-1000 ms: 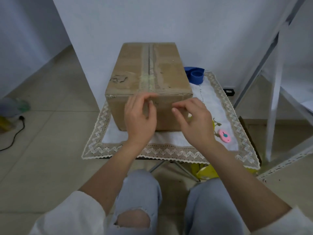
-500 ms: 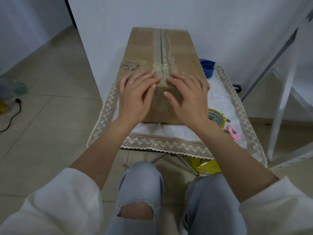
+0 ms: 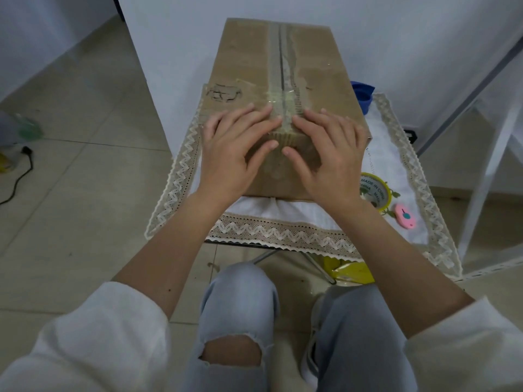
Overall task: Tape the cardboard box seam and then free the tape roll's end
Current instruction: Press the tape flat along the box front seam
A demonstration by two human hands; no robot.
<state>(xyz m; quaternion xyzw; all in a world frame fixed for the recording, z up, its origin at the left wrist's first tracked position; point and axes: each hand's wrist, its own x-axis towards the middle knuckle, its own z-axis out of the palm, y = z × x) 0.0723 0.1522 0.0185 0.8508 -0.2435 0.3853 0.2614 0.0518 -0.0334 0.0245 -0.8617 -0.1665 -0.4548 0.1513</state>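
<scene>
Here both open palms, left hand [image 3: 233, 154] and right hand [image 3: 331, 157], press flat on the cardboard box [image 3: 254, 66]'s near edge, gripping nothing, likely smoothing clear tape [image 3: 278, 100] onto the seam.

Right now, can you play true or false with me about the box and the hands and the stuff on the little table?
1. Both hands lie flat on the near end of the cardboard box. True: the left hand and the right hand press on either side of the seam.
2. The tape roll is in the right hand. False: it lies on the tablecloth, right of the box.
3. A small pink thing lies beside the tape roll. True.
4. The box sits on the floor. False: it sits on the cloth-covered table.
5. The blue thing is on top of the box. False: it peeks out from behind the box's right side.
</scene>
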